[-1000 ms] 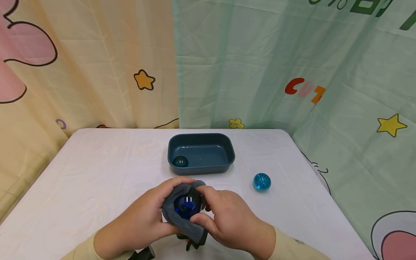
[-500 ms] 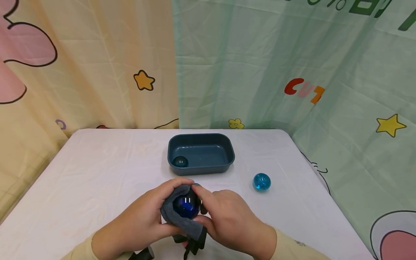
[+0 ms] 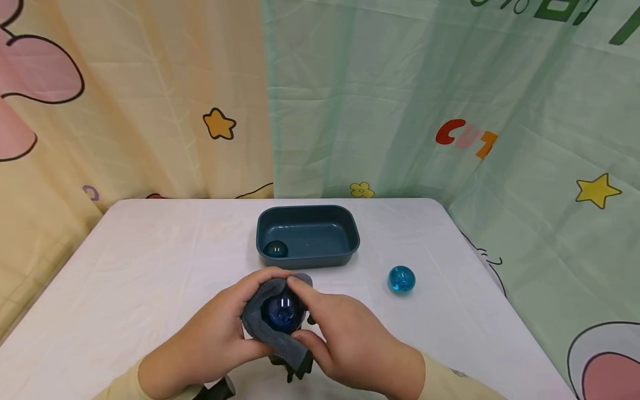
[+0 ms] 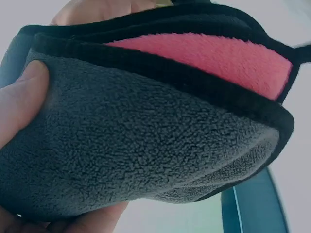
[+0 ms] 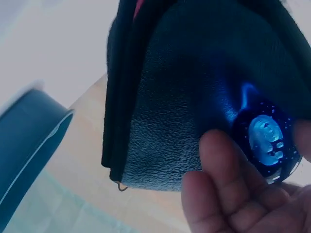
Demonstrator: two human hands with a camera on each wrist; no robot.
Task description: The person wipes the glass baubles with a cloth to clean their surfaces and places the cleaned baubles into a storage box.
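Note:
In the head view my left hand [image 3: 215,333] grips a grey cloth [image 3: 254,311] curled round the far and left sides of a dark blue glass ball [image 3: 283,313]. My right hand [image 3: 355,341] pinches the ball from the right, forefinger at its top and thumb below. Up close in the left wrist view, the fleecy cloth [image 4: 146,131] has black edging and a pink inner face [image 4: 214,60]. The right wrist view shows the shiny ball [image 5: 266,141] against the cloth, near the right fingers [image 5: 218,160]. The cloth hides the ball's back.
A dark teal tray [image 3: 310,262] stands beyond the hands, with a dark glass ball [image 3: 276,249] in its near left corner. A bright blue glass ball [image 3: 401,279] lies to the right on the white tabletop [image 3: 165,250]. Printed curtains [image 3: 350,111] hang behind.
Both hands, with the ball and cloth, have shifted slightly left. The right forefinger has slid leftward across the ball's top. The tray and the other balls stay where they were.

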